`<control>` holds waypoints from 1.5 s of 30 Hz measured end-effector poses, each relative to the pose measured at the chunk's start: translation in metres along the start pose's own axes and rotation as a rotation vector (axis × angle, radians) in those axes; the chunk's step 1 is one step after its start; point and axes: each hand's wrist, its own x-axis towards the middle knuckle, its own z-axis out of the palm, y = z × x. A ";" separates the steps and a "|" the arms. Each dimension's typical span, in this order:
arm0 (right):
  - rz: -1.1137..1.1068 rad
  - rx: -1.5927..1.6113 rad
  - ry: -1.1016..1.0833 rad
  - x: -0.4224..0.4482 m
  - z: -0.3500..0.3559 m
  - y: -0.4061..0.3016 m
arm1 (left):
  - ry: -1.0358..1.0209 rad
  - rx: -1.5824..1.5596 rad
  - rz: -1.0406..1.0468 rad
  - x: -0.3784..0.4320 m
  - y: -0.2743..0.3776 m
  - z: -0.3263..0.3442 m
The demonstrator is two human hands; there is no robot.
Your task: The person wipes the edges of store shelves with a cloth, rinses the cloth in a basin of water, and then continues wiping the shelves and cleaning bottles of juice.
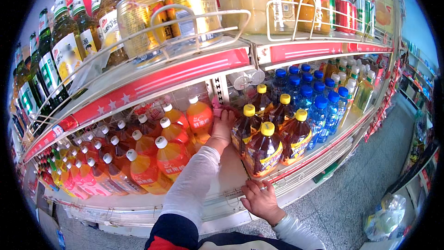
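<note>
My left hand (223, 126) reaches deep onto the shelf, between orange drink bottles with white caps (172, 159) and dark tea-coloured bottles with yellow caps (264, 149). It holds a pink cloth (218, 107), partly hidden behind the fingers. My right hand (259, 199) rests at the shelf's front edge, below the yellow-capped bottles, with fingers bent and apart and a ring on one finger. Nothing shows in it. Between the two hands lies a bare strip of the white shelf (227, 173).
Overhead, an upper shelf with a wire rail (197, 17) carries cans, jars and glass bottles. Blue-capped bottles (321, 111) stand on the right of the lower shelf. A filled clear plastic bag (386, 215) lies at lower right, beside the aisle floor (364, 170).
</note>
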 end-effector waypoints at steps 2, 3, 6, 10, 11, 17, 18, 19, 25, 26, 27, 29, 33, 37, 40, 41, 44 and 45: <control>-0.012 0.001 0.004 0.000 0.000 -0.003 | -0.025 0.361 0.094 0.006 0.003 -0.032; -0.016 0.005 0.000 0.000 0.001 -0.005 | -0.062 0.339 0.078 0.011 0.001 -0.037; -0.042 0.010 0.025 0.002 0.001 -0.006 | 0.121 -0.038 -0.132 0.031 -0.007 -0.048; -0.009 -0.001 0.008 0.003 -0.003 -0.006 | 0.655 -0.671 -0.435 0.062 -0.007 -0.077; -0.004 -0.010 0.006 0.002 -0.002 -0.004 | 0.735 -0.859 -0.561 0.069 0.001 -0.100; -0.042 -0.031 0.065 0.003 0.006 -0.009 | 0.655 -0.856 -0.451 0.124 -0.053 -0.103; -0.029 -0.036 0.067 0.003 0.006 -0.008 | 0.591 -0.653 -0.402 0.128 -0.050 -0.105; -0.017 -0.042 0.070 0.003 0.005 -0.006 | 0.553 -0.571 -0.372 0.124 -0.041 -0.103; -0.032 -0.036 0.088 0.005 0.005 -0.006 | 0.855 -0.454 -0.381 0.076 0.011 -0.068; -0.036 -0.033 0.092 0.004 0.005 -0.006 | 0.791 -0.470 -0.373 0.068 0.008 -0.054; -0.034 -0.038 0.093 0.003 0.006 -0.005 | 0.721 -0.493 -0.364 0.060 0.006 -0.038; -0.052 -0.032 0.095 0.003 0.007 -0.007 | 0.577 -0.655 -0.396 0.047 -0.011 -0.003; -0.032 -0.038 0.053 0.001 0.009 -0.007 | 0.087 -0.662 -0.552 0.025 -0.013 0.014; -0.024 -0.030 0.067 0.003 0.008 -0.005 | 0.025 -0.370 -0.494 0.006 -0.005 0.018; -0.025 -0.021 0.063 0.003 0.007 -0.004 | 0.288 -0.776 -0.473 0.022 -0.019 0.003; -0.018 -0.012 0.053 0.003 0.007 -0.004 | 0.346 -0.642 -0.346 0.034 -0.021 -0.010; -0.004 0.002 0.036 0.003 0.006 -0.003 | 0.519 -0.472 -0.254 0.076 -0.018 -0.062; -0.010 0.011 0.034 0.003 0.006 -0.005 | 0.267 -0.437 -0.433 0.081 -0.018 -0.086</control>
